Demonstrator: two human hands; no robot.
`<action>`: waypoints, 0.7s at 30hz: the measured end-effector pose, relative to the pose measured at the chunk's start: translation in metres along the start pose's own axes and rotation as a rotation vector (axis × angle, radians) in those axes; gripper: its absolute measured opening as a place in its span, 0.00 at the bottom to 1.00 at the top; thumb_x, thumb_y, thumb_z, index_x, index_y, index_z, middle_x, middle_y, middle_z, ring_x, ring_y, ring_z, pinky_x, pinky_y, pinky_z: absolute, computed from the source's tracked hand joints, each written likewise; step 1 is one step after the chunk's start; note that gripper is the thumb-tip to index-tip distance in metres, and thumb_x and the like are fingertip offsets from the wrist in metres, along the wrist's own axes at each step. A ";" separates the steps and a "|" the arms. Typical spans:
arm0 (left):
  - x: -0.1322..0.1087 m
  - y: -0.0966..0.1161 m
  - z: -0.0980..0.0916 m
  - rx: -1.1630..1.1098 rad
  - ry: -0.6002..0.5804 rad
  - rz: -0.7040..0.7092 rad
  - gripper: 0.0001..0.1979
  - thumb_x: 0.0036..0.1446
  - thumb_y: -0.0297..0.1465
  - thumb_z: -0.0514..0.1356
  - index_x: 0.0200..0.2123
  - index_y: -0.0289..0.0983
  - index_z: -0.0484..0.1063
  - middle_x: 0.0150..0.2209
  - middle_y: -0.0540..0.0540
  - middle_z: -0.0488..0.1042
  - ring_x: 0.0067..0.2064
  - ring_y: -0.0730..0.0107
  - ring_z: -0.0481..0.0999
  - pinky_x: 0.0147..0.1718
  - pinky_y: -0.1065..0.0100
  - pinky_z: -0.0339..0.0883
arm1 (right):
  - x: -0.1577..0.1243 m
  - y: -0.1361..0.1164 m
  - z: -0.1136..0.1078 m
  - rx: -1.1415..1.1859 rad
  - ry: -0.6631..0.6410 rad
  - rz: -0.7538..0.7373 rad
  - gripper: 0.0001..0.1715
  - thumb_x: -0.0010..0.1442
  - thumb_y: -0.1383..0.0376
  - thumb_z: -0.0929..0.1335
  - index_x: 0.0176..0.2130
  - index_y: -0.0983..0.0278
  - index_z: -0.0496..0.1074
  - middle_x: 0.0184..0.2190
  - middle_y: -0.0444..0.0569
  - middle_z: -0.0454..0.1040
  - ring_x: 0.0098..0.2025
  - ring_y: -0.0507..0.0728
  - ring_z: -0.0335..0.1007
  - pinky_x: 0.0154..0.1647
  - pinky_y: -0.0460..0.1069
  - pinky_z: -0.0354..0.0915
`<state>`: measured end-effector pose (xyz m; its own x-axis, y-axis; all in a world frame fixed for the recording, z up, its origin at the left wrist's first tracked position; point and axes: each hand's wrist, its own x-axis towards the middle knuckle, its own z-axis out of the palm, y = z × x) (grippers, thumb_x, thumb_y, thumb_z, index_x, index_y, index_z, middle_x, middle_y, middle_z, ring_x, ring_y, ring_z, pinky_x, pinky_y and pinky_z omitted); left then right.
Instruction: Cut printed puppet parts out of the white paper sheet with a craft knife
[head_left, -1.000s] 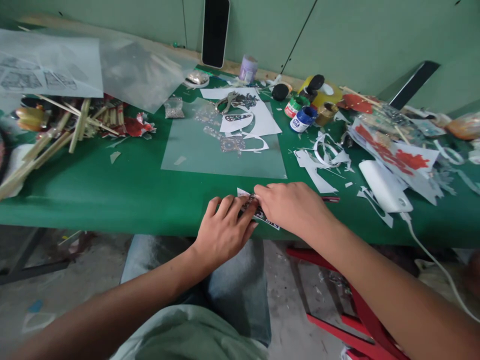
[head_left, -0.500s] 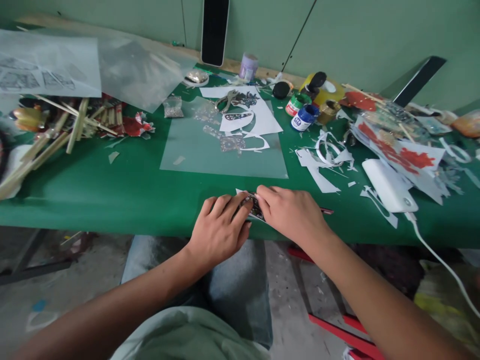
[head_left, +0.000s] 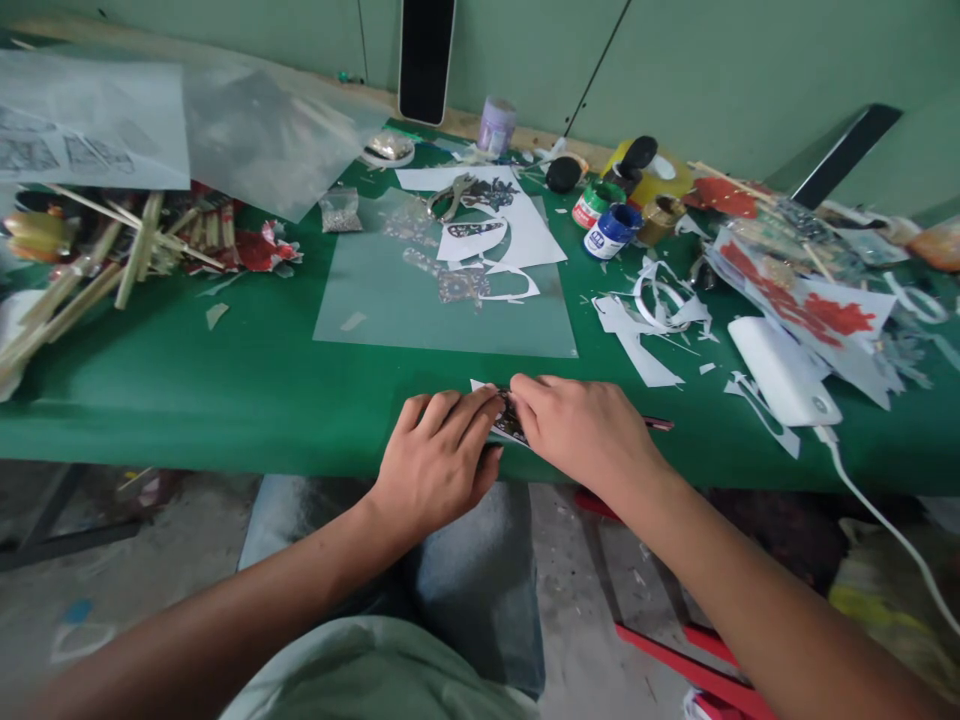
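Note:
A small piece of white paper with a dark ornate pattern lies at the table's front edge, partly covered by both hands. My left hand holds it from the left, its bent fingers pressed on the paper and its thumb low near the edge. From the right, my right hand is closed, with thumb and forefinger pinched at the paper's upper part. The fingertips of both hands almost meet; any small thing between them is hidden. A thin dark-and-pink stick shows beside my right hand.
Behind the hands is a translucent sheet bearing cut-outs and pliers. Paint jars, paper scraps and a white corded device are at right. Wooden sticks are piled at left. A phone leans against the wall.
Both hands stay at the paper, with only a slight shift of the fingers over it. The view has moved a little.

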<state>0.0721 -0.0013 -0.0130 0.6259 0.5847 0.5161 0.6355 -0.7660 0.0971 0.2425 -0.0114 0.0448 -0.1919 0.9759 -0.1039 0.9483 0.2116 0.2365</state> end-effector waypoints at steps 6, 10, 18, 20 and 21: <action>0.001 0.000 0.000 0.008 0.000 0.007 0.18 0.61 0.34 0.56 0.51 0.34 0.73 0.54 0.47 0.75 0.46 0.61 0.70 0.42 0.58 0.61 | -0.001 -0.003 -0.003 -0.038 -0.001 -0.005 0.14 0.66 0.67 0.56 0.34 0.62 0.68 0.20 0.44 0.68 0.17 0.51 0.59 0.19 0.47 0.38; 0.001 0.000 -0.001 0.011 -0.005 0.016 0.18 0.61 0.34 0.56 0.52 0.34 0.72 0.54 0.47 0.75 0.46 0.61 0.70 0.43 0.58 0.61 | -0.001 -0.004 -0.008 -0.028 -0.047 -0.002 0.13 0.65 0.67 0.57 0.34 0.63 0.68 0.19 0.45 0.68 0.17 0.51 0.60 0.19 0.47 0.37; 0.001 -0.001 -0.002 0.038 -0.020 0.028 0.17 0.62 0.35 0.55 0.52 0.35 0.73 0.54 0.46 0.75 0.46 0.60 0.71 0.43 0.58 0.62 | -0.004 -0.003 -0.009 -0.015 -0.087 0.011 0.16 0.66 0.68 0.55 0.35 0.64 0.68 0.19 0.46 0.68 0.17 0.51 0.61 0.20 0.47 0.38; 0.001 -0.001 -0.002 0.043 -0.020 0.031 0.17 0.62 0.35 0.55 0.52 0.35 0.73 0.54 0.45 0.75 0.46 0.60 0.71 0.42 0.58 0.62 | -0.005 -0.003 -0.009 -0.015 -0.088 0.023 0.15 0.65 0.68 0.56 0.35 0.64 0.68 0.19 0.46 0.69 0.17 0.52 0.62 0.19 0.47 0.38; 0.001 -0.001 -0.002 0.044 -0.020 0.032 0.17 0.62 0.35 0.55 0.52 0.35 0.73 0.54 0.46 0.75 0.46 0.60 0.71 0.42 0.58 0.62 | -0.005 -0.003 -0.009 -0.017 -0.087 0.028 0.15 0.65 0.68 0.56 0.35 0.64 0.68 0.20 0.46 0.69 0.18 0.52 0.62 0.19 0.47 0.38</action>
<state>0.0715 0.0000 -0.0110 0.6547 0.5660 0.5010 0.6341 -0.7720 0.0435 0.2385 -0.0165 0.0530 -0.1422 0.9732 -0.1805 0.9484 0.1862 0.2567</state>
